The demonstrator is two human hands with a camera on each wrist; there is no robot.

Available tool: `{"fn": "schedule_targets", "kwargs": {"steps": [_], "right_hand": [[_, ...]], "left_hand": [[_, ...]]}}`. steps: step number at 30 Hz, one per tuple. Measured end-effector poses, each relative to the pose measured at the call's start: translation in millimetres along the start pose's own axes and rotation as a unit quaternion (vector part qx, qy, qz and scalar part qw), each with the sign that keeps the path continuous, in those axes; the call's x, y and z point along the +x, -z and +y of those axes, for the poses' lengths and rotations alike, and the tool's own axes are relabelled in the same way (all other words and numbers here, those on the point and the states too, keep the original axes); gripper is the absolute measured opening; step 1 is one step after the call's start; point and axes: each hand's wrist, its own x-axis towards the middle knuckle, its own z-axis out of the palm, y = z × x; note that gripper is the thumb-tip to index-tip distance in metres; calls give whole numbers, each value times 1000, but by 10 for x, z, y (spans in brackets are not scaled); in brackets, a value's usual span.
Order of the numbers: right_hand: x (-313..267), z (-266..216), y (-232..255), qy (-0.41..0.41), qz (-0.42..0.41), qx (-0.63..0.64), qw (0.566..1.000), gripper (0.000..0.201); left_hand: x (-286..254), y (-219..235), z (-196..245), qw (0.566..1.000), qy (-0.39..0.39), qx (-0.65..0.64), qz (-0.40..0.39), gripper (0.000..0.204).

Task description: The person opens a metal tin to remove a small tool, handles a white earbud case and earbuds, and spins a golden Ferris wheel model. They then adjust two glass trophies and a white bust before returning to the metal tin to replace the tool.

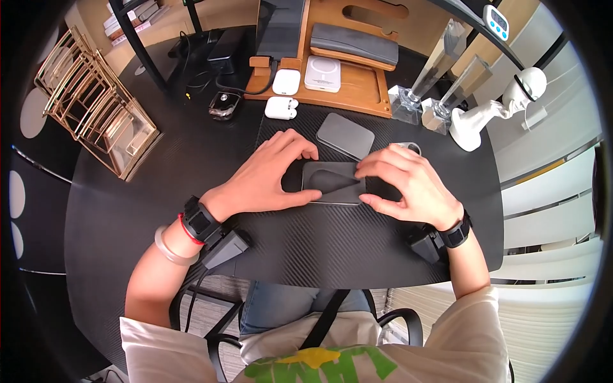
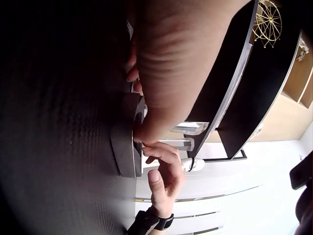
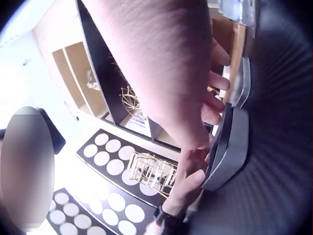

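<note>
Both grips look released, the left hand (image 1: 271, 175) at nine o'clock and right hand (image 1: 412, 182) at three, fingertips about the shallow grey case (image 1: 337, 168) mid-bench (image 1: 306, 255); a grey slab (image 1: 345, 135) lies at twelve.

Clock directions run from the open case (image 1: 332, 184) in the head view; its grey shell looks like smooth matt plastic, its dark inside dull. At 12 o'clock, a grey panel (image 1: 345, 135) is matt and smooth; beyond it, the stand (image 1: 361, 101) is satiny wood. At 11, white earbud cases (image 1: 286, 82) look like glossy plastic. At 10, the rack (image 1: 99, 108) is shiny gold metal. Between 1 and 2, 2 clear blocks (image 1: 438, 60) gleam like glass or acrylic. At 6, the desktop (image 1: 300, 249) is black, diagonally ribbed, faintly glossy; beyond, denim jeans (image 1: 278, 306).
</note>
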Motion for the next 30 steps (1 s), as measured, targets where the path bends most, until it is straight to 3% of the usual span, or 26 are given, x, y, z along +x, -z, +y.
{"fn": "schedule_targets", "kwargs": {"steps": [3, 6, 14, 18, 23, 30], "right_hand": [[0, -5, -35, -37, 37, 54, 997, 36], [-8, 36, -24, -43, -15, 69, 997, 42], [7, 33, -87, -86, 12, 149, 985, 44], [9, 37, -115, -81, 9, 148, 986, 47], [11, -79, -35, -76, -6, 50, 996, 44], [24, -70, -36, -88, -24, 71, 993, 41]], "left_hand": [[0, 33, 10, 1000, -10, -7, -12, 61], [1, 60, 2, 998, 6, 9, -54, 67], [0, 42, -39, 999, 4, -20, -39, 68], [-1, 61, -21, 999, 14, -19, -47, 68], [-10, 29, -65, 999, 3, -24, -29, 68], [-4, 36, -50, 999, 5, -18, -36, 68]]}}
